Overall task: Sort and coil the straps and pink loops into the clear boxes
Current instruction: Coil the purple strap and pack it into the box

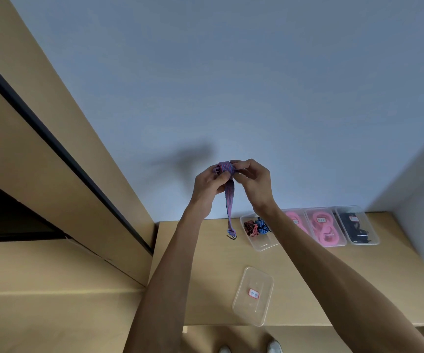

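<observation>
Striped strap [230, 197] held high above desk [200, 263], coil pinched by left hand [207, 186] and right hand [253, 183]. Long tail hung straight down, buckle end near strap box [256, 234], lower right of hands.

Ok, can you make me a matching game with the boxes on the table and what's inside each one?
Things:
1. Box nearest the person
2. Box at the left end of the back row
3. Box at the right end of the back row
4. Strap in the hands

States:
A. holds black straps
B. hangs down, its top partly coiled
C. holds a red strap and a blue strap
D. holds no straps, only a small label

Pairs: 1-D, 2-C, 3-A, 4-B
</observation>
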The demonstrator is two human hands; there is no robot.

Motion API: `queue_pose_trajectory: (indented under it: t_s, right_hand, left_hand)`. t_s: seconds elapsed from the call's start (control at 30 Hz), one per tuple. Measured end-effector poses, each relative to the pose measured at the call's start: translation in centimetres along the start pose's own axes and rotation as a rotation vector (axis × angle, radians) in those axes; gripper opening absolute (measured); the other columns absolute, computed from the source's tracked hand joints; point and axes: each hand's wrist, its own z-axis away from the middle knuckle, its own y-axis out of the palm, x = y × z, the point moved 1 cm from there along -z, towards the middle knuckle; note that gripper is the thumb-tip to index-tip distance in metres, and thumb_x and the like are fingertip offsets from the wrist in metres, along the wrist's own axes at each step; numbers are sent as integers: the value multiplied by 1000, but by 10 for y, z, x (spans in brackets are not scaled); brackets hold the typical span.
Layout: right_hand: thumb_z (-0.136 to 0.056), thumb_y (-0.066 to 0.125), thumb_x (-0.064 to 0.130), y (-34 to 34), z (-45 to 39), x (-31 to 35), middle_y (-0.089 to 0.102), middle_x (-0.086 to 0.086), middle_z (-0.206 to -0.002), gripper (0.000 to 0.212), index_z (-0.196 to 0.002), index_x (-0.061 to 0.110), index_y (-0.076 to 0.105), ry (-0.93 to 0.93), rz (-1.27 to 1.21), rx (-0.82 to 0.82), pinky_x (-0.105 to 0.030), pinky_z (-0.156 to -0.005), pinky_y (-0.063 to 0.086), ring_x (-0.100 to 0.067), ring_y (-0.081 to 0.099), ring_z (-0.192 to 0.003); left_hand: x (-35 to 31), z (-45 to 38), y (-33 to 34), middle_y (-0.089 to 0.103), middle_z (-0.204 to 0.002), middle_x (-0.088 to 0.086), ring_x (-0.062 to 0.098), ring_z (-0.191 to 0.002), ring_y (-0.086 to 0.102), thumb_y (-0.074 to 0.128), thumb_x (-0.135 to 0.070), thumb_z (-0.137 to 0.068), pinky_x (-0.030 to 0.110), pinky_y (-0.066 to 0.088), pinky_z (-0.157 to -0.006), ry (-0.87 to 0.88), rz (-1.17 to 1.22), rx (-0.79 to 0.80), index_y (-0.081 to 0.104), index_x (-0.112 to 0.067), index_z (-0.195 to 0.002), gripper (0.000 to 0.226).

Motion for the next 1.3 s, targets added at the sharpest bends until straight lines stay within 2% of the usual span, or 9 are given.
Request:
queue_pose_trajectory:
  t_s: [0.17, 0.3, 0.47, 0.7, 0.83, 1.0, 1.17, 1.23, 1.3]
  right_hand:
    - [-95, 61, 28, -5, -5, -1, 74, -4, -104, 34, -127, 14, 59, 136, 44, 69, -29, -91, 54, -13, 70, -97]
    - [-99, 54, 23, -3, -7, 0, 71, -17, -100, 21, -109, 12, 69, 174, 41, 100, -42, -83, 55, -22, 69, -85]
    - [-95, 62, 9, -11, -9, -4, 71, -20, -105, 17, -111, 10, 69, 108, 75, 60, -51, -89, 57, -34, 69, -96]
    - [-85, 70, 0, -9, -6, -8, 68, -12, -119, 35, -117, 14, 68, 82, 45, 61, -37, -87, 56, -17, 70, -93]
    - [-77, 75, 12, -13, -8, -5, 72, -10, -110, 53, -128, 14, 60, 101, 2, 22, -30, -83, 58, -18, 69, -96]
    - [-84, 75, 22, -12, -7, -9, 74, -14, -103, 42, -122, 8, 62, 177, -75, 28, -37, -81, 59, -29, 72, -90]
    - [-90, 72, 25, -2, 0, -15, 73, -13, -84, 39, -119, 5, 55, 341, 185, 156, -32, -69, 55, -21, 66, -63]
    - [-81, 79, 18, 3, 2, -13, 70, -4, -88, 54, -123, 20, 45, 357, 446, 256, -26, -68, 52, -17, 63, -65]
    - [-74, 75, 6, 9, 1, -8, 63, 5, -83, 52, -121, 20, 57, 212, 771, 290, -22, -66, 44, -17, 61, -74]
  left_hand:
    - [-7, 4, 5, 70, -116, 11, 27, -109, 65, 64, -2, -85, 41, 56, -94, 53, 132, 72, 67, -13, -121, 38]
    - [-12, 5, 11, 71, -97, -4, 10, -94, 63, 69, -7, -81, 29, 53, -78, 93, -37, -15, 75, -31, -102, 32]
    - [-15, 3, 3, 71, -93, -10, 8, -80, 60, 72, -27, -82, 30, 50, -74, 70, -350, -45, 73, -33, -107, 27]
    - [-28, -3, -6, 70, -76, 11, 19, -59, 67, 64, -22, -96, 24, 56, -59, -160, -70, -195, 71, -3, -90, 21]
    - [-31, -1, -14, 71, -78, 11, 17, -63, 68, 60, -9, -98, 22, 57, -61, -228, -13, -90, 69, 0, -94, 14]
    - [-28, -3, -9, 70, -69, 7, 14, -58, 65, 63, -4, -94, 21, 54, -59, -124, -112, -122, 73, -3, -86, 13]
    - [-18, -16, -5, 66, -60, 6, 16, -50, 57, 66, -7, -84, 26, 51, -54, 10, -201, -399, 72, -2, -73, 13]
    - [-11, -18, -10, 66, -61, 4, 19, -53, 60, 64, -10, -83, 24, 48, -53, 64, -412, -502, 69, -5, -70, 14]
    - [-1, -14, -15, 61, -60, 0, 12, -52, 53, 61, -9, -83, 11, 35, -48, 106, -620, -532, 60, -10, -65, 18]
